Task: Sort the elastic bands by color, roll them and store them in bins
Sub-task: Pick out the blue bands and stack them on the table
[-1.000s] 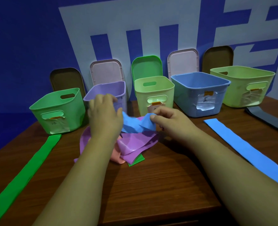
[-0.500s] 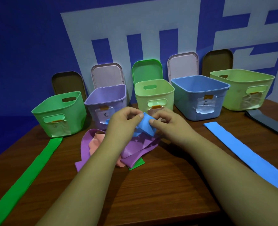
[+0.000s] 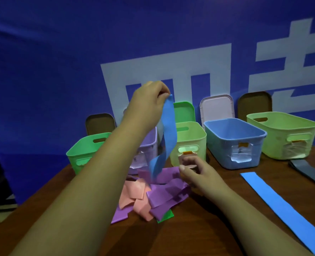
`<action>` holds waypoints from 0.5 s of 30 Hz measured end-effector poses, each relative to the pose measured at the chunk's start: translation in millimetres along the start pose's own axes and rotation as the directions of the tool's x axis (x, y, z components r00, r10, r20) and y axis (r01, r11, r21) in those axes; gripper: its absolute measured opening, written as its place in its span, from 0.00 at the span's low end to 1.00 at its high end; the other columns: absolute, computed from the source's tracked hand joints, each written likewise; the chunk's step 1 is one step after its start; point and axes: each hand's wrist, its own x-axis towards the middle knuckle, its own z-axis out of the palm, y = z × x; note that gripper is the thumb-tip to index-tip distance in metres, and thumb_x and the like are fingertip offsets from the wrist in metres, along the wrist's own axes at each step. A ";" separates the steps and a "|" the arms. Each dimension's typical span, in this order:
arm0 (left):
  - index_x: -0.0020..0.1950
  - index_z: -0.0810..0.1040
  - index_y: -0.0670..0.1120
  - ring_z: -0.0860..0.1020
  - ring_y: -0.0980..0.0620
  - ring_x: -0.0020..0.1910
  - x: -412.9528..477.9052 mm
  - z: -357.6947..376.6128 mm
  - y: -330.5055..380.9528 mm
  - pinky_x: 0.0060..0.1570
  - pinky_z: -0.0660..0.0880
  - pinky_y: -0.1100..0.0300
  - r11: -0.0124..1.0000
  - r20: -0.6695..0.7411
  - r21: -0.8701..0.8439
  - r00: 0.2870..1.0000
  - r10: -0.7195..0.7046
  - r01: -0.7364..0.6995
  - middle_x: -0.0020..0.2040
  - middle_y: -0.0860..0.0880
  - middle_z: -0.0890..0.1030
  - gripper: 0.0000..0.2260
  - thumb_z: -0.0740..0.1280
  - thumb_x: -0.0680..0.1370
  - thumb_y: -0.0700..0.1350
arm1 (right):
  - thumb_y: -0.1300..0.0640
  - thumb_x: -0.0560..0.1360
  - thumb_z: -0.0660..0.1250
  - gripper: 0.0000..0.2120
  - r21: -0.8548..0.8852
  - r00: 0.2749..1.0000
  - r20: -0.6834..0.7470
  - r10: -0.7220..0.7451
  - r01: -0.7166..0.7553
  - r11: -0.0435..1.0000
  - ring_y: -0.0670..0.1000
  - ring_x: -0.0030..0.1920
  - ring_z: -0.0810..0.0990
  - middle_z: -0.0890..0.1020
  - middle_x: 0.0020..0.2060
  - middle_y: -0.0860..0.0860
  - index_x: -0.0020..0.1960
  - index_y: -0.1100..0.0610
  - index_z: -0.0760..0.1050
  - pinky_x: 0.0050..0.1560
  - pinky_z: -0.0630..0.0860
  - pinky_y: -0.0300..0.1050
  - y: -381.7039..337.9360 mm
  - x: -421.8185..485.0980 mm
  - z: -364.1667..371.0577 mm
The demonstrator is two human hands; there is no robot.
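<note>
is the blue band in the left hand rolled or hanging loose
Hanging loose: the left hand pinches the blue band by its top end, and it dangles unrolled toward the purple bands.

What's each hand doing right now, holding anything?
Left hand: raised, pinching the top end of the blue band.
Right hand: low beside the purple bands, fingers curled; whether it grips one cannot be told.

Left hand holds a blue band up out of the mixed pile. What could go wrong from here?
1. The lower end of the blue band sits in the pile against the purple bands; pulling higher may drag them along.
2. The left hand only pinches its top end, so it could slip free.
3. The right hand is beside the pile; whether it pins anything is unclear.
</note>
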 end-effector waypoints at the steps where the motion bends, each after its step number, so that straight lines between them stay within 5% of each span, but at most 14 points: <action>1: 0.55 0.83 0.45 0.73 0.53 0.48 9.1 -6.2 3.0 0.47 0.64 0.63 1.000 -0.014 0.011 1.000 0.013 -0.013 0.49 0.51 0.78 0.05 0.66 0.85 0.42 | 0.36 0.78 0.73 0.15 0.010 1.000 -0.001 0.008 -0.008 1.000 0.43 0.55 0.85 0.84 0.58 0.40 0.63 0.36 0.80 0.52 0.81 0.44 -4.2 -1.2 0.2; 5: 0.55 0.84 0.45 0.77 0.50 0.50 33.1 -22.0 13.7 0.52 0.73 0.55 1.000 -0.033 0.017 0.999 0.022 -0.022 0.53 0.47 0.83 0.06 0.67 0.84 0.44 | 0.41 0.84 0.68 0.07 0.092 0.999 -0.032 -0.014 0.017 0.996 0.35 0.49 0.84 0.85 0.50 0.31 0.61 0.37 0.79 0.51 0.78 0.38 -19.8 -7.1 1.9; 9: 0.54 0.84 0.47 0.79 0.48 0.49 40.8 -25.2 19.6 0.51 0.77 0.53 0.999 -0.016 0.001 0.999 -0.034 0.034 0.51 0.51 0.83 0.06 0.67 0.84 0.46 | 0.42 0.80 0.71 0.18 0.442 1.000 -0.003 0.016 -0.013 0.897 0.63 0.64 0.84 0.87 0.60 0.55 0.65 0.51 0.82 0.68 0.76 0.63 -25.7 -11.7 4.3; 11: 0.55 0.83 0.46 0.78 0.49 0.46 40.2 -24.0 20.7 0.48 0.76 0.54 0.998 -0.004 -0.030 0.998 -0.059 0.059 0.49 0.51 0.81 0.06 0.67 0.85 0.46 | 0.48 0.81 0.73 0.15 0.492 1.000 0.010 0.014 -0.017 0.870 0.71 0.64 0.82 0.85 0.59 0.64 0.62 0.57 0.83 0.65 0.75 0.65 -26.0 -14.2 4.3; 15: 0.54 0.84 0.46 0.80 0.47 0.45 37.3 -21.8 17.3 0.48 0.79 0.53 0.989 0.006 -0.079 0.992 -0.129 0.129 0.43 0.56 0.80 0.06 0.68 0.84 0.46 | 0.47 0.77 0.76 0.22 0.489 0.991 0.086 0.100 -0.130 0.862 0.65 0.52 0.83 0.82 0.55 0.72 0.59 0.64 0.79 0.52 0.72 0.60 -30.5 -21.1 7.8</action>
